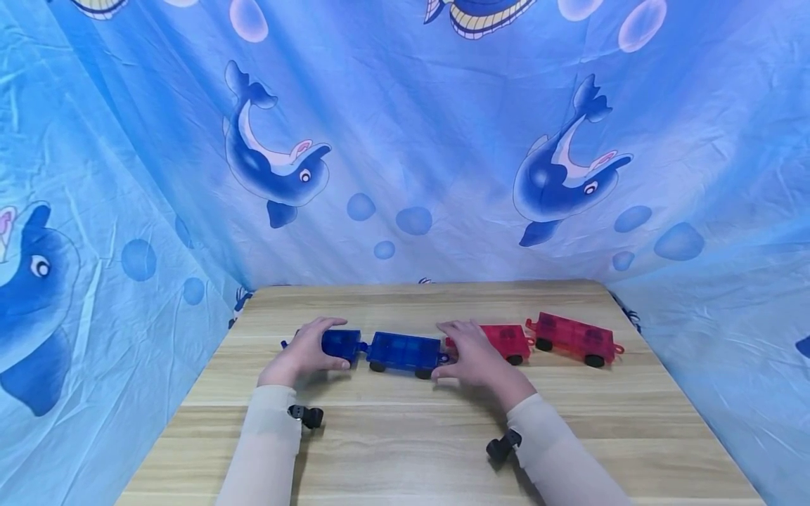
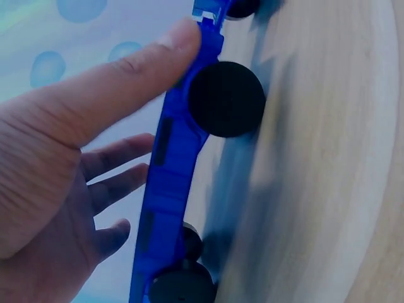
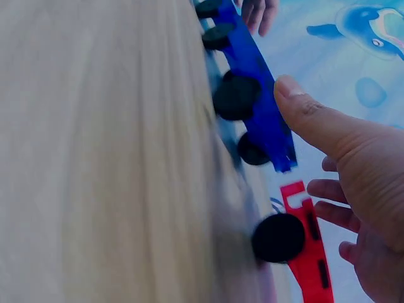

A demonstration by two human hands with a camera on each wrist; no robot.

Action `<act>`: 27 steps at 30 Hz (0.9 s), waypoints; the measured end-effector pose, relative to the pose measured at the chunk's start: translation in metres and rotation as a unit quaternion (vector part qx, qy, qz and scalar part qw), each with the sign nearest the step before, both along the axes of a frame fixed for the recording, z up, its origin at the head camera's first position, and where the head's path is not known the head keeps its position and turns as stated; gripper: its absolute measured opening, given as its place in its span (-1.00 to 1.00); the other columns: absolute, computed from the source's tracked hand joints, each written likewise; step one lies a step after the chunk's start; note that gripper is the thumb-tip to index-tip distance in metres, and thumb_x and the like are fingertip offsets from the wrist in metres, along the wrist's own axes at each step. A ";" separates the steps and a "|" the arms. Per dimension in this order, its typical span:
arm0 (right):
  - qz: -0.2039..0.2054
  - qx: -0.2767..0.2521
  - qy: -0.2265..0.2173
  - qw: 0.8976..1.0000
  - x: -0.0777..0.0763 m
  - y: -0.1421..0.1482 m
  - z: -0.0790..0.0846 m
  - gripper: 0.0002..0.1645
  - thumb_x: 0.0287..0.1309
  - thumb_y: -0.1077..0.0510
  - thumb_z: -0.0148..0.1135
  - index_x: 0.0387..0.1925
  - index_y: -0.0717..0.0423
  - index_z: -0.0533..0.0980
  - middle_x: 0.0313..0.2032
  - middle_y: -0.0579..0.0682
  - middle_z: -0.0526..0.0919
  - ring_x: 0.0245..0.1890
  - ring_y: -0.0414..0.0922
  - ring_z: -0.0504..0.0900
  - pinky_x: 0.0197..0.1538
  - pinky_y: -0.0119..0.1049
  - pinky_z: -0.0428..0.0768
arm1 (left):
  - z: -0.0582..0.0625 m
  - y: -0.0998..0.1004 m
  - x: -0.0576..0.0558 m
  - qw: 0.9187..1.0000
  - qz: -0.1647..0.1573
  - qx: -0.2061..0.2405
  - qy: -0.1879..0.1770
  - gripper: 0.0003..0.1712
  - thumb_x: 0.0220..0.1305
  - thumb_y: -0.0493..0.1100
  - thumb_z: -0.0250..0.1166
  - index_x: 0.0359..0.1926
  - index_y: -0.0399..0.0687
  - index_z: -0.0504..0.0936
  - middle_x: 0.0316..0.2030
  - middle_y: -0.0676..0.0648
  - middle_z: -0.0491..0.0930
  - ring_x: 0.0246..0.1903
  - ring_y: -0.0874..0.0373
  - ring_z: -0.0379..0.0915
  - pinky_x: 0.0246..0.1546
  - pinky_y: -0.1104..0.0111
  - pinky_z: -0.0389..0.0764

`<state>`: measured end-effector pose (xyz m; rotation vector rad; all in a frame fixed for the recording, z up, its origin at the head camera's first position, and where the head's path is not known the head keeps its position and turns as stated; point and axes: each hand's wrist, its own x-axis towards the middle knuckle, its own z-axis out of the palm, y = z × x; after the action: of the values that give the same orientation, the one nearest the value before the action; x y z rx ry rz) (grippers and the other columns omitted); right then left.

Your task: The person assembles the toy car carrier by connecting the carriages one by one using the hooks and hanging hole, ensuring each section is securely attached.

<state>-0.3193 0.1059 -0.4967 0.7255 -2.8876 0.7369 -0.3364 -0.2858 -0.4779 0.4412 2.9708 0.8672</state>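
Two translucent blue toy train cars and two red ones stand in a row on black wheels. My left hand [image 1: 307, 351] spans the left blue car [image 1: 342, 343], thumb at its near side, other fingers spread beyond it. The second blue car [image 1: 405, 350] is joined to it end to end. Around the meeting ends of this car and the nearer red car [image 1: 506, 339] is my right hand [image 1: 474, 357], fingers apart. In the right wrist view its thumb overlaps the blue car's edge, and a gap shows between blue and red ends.
At the right of the row, the other red car [image 1: 574, 337] sits angled, its left hook close to the nearer red car. All stand on a wood-grain table [image 1: 380, 436]. A blue dolphin-print cloth [image 1: 405, 140] hangs behind and along both sides.
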 end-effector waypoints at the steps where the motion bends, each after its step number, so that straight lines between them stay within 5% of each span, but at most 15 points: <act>1: -0.003 0.001 -0.003 1.000 0.000 0.003 0.001 0.29 -0.11 -0.38 0.65 0.59 -0.07 0.29 0.49 0.03 0.38 0.56 0.11 0.18 0.62 0.11 -0.16 | 0.002 0.002 0.001 1.000 -0.001 0.002 0.001 0.14 -0.07 0.13 0.73 0.53 0.26 0.39 0.53 -0.12 0.28 0.49 -0.35 0.09 0.31 -0.39 0.30; 14: -0.033 -0.005 -0.013 0.999 -0.001 0.040 0.004 0.26 -0.05 -0.29 0.67 0.58 0.04 0.29 0.54 0.10 0.30 0.56 0.28 0.12 0.52 0.32 0.10 | 0.011 0.031 0.004 0.999 -0.040 0.013 0.035 0.02 0.13 0.20 0.61 0.56 0.32 0.34 0.54 -0.07 0.27 0.52 -0.26 0.09 0.33 -0.31 0.35; 21: -0.038 0.011 -0.011 0.999 -0.003 0.051 0.006 0.26 -0.05 -0.26 0.67 0.58 0.10 0.29 0.56 0.14 0.26 0.56 0.30 0.12 0.55 0.32 0.01 | 0.014 0.059 0.006 0.996 -0.064 0.021 0.058 -0.03 0.18 0.19 0.58 0.55 0.33 0.35 0.54 -0.07 0.25 0.53 -0.21 0.08 0.35 -0.28 0.34; 27: -0.049 0.033 -0.020 0.998 -0.007 0.058 0.003 0.27 -0.05 -0.26 0.68 0.58 0.12 0.28 0.56 0.16 0.24 0.55 0.30 0.13 0.50 0.32 0.15 | 0.011 0.088 0.005 0.994 -0.088 0.003 0.059 -0.04 0.18 0.19 0.58 0.55 0.29 0.37 0.52 -0.01 0.28 0.54 -0.16 0.08 0.41 -0.24 0.29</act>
<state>-0.3260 0.1644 -0.4933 0.5767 -2.9724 0.6548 -0.3312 -0.1980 -0.4666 0.7666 2.9747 0.8596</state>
